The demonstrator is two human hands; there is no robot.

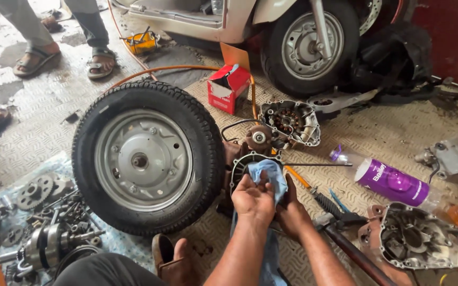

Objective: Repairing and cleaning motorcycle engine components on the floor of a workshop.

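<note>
Both my hands work at a round engine housing (242,161) beside a scooter wheel (147,159) lying flat on the floor. My left hand (253,198) presses a light blue cloth (270,175) into the housing opening. My right hand (292,212) sits right beside it, partly hidden behind the left hand and the cloth, gripping the housing's edge. The cloth hangs down between my forearms.
A stator cover (290,123) and a red box (229,87) lie behind the housing. A purple-labelled bottle (390,182) and an engine case (417,238) lie at right. Gears and a crankshaft (43,233) lie at left. A person's sandalled feet (64,55) stand at the back left, a scooter (303,37) behind.
</note>
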